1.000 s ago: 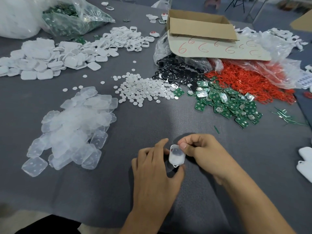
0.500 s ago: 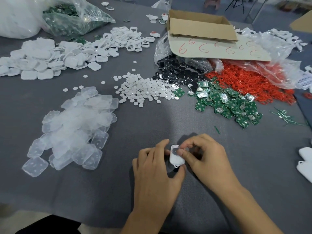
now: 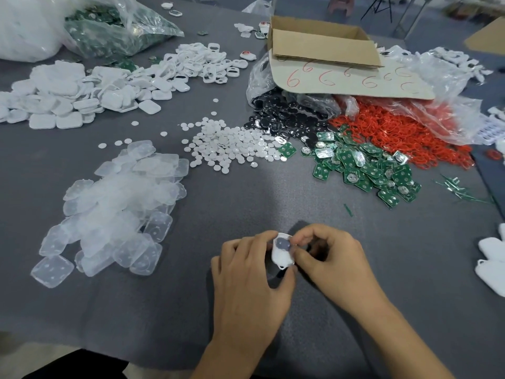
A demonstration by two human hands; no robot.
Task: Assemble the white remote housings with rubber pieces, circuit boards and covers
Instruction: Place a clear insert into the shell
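Pinching a housing (image 3: pixel 282 254) with left hand (image 3: pixel 248 280) and right hand (image 3: pixel 334 259) at 6 o'clock on a gray table (image 3: pixel 246 206). Heaped with parts (image 3: pixel 237 149) from 9 to 2, box (image 3: pixel 322 42) at 12.

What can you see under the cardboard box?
The cardboard box sits on a cardboard sheet marked with red sixes, which lies over clear plastic bags. Whatever lies beneath the sheet's middle is covered.
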